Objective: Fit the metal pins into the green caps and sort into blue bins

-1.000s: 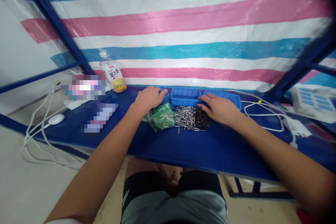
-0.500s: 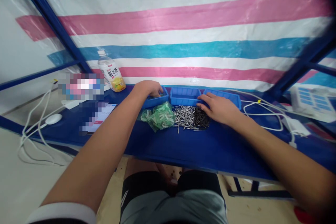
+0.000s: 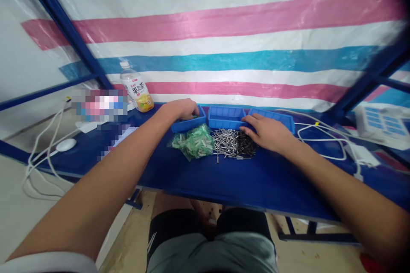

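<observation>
- While the left hand (image 3: pixel 187 107) dips into the blue plastic left bin (image 3: pixel 188 125), its fingers are largely hidden; their grip cannot be determined.
- Crinkled, translucent green packets (image 3: pixel 196 143) lie on the smooth table (image 3: pixel 218 179), just in front of the left bin.
- Slender, glossy silver pins (image 3: pixel 224 143) and dark pins (image 3: pixel 246 145) form a pile beside the packets.
- Right hand (image 3: pixel 267 131): fingers slightly spread and curved, at the middle bin (image 3: pixel 224 124), near the dark pins.

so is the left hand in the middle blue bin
No, the left hand is in the leftmost blue bin, left of the middle blue bin.
</observation>
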A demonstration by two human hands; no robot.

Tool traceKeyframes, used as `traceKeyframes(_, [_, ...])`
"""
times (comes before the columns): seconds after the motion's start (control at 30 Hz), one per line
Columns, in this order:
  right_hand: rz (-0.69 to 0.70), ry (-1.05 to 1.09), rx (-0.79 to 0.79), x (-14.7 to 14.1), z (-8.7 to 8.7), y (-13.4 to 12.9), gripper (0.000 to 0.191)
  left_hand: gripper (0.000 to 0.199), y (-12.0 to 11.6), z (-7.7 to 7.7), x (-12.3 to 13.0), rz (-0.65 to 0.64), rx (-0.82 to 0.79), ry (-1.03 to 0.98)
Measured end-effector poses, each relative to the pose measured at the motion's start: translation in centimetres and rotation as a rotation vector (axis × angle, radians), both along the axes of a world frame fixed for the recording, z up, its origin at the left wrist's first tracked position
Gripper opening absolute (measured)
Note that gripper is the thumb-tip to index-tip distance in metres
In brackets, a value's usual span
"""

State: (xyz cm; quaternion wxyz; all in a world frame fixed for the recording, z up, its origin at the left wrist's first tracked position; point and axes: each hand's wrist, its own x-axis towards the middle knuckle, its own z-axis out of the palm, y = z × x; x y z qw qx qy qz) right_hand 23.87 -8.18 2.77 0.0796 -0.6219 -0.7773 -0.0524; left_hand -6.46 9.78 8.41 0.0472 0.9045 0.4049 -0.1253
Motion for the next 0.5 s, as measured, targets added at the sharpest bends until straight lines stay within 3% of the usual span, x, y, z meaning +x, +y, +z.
traceKeyframes(0.27, [-0.002, -0.003, -0.004, -0.1, 0.2, -0.1, 0.052, 0.053, 1.0, -1.1, -0.6, -0.052, 0.121, -0.096])
traceKeyframes(0.4, [-0.008, -0.003, -0.010, -0.2, 0.2, -0.1, 0.050, 0.051, 0.7, -1.4, -1.9, 0.032, 0.171, -0.228])
traceKeyframes(0.5, [-0.009, 0.005, -0.011, -0.2, 0.3, -0.2, 0.050, 0.053, 0.0, -0.4, -2.7, 0.133, 0.186, -0.303])
